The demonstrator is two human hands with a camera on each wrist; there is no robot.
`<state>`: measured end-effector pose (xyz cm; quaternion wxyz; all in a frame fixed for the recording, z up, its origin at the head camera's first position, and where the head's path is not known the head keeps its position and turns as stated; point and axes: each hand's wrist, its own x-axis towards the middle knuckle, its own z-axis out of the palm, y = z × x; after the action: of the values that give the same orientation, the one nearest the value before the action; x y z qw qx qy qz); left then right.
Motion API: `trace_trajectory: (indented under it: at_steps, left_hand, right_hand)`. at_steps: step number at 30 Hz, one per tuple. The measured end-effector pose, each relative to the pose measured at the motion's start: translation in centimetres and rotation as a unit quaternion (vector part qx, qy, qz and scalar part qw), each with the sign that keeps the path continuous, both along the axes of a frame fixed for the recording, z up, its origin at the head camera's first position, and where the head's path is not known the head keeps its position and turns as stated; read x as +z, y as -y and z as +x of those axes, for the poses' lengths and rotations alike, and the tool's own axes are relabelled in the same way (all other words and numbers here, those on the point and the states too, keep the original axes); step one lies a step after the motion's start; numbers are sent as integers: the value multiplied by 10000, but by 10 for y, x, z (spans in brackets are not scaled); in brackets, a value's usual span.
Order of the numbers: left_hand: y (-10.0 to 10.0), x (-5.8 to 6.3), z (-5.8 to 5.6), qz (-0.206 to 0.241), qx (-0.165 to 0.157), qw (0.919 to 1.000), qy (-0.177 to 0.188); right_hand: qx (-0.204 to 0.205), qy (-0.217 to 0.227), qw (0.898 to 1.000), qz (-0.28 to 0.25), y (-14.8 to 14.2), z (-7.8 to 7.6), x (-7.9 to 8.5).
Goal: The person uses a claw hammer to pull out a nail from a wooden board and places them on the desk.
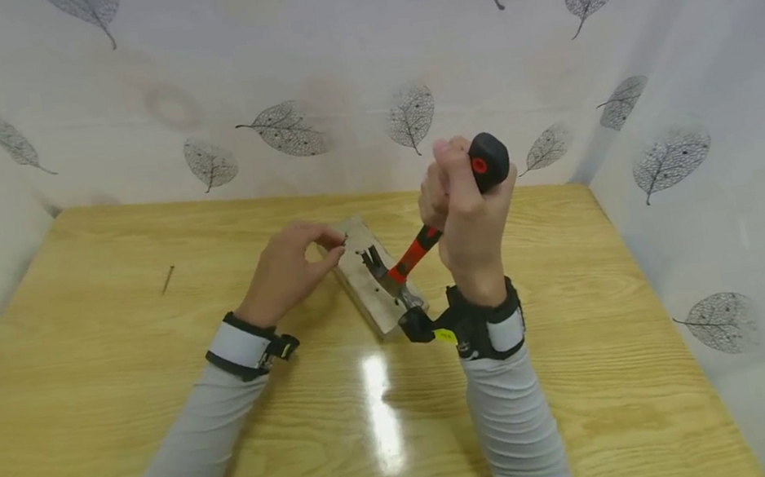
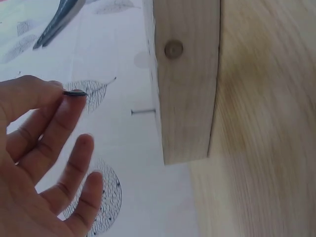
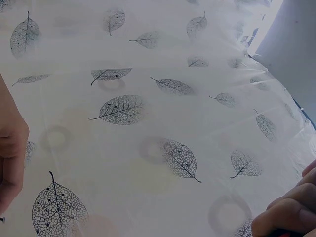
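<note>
A: In the head view, the wooden block (image 1: 362, 283) lay on the table (image 1: 116, 394). Your right hand (image 1: 474, 216) was to the right of the block, its fingers wrapped round the handle of the hammer (image 1: 416, 252). The hammer head was over the block; whether they touched, I cannot tell.

B: And where was your left hand (image 1: 292, 270)?

A: At the left edge of the block. A loose nail (image 1: 168, 280) lay well apart from the block, to its left.

B: In the left wrist view, your thumb and forefinger were pinching a small dark nail (image 2: 75, 93) near the block, the other fingers slightly spread. A standing nail (image 2: 143, 111) stuck out from the block.

A: In the right wrist view, your right fingers were curled, but partly cut off.
</note>
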<state>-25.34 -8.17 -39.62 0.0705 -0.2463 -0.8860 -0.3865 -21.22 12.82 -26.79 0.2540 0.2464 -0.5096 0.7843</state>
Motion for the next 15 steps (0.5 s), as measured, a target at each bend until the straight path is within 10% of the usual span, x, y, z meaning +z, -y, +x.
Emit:
trace_trajectory:
  at_steps: [8,15]
  left_hand:
    - [56,-8,-15,-747,1088,9885,733]
    - [131,1,-15,-1280,2223,9510,1724]
  right_hand:
    - [-221,14,9997,45,1,-3,-6]
    - [-208,93,9994,266,4,-6,-8]
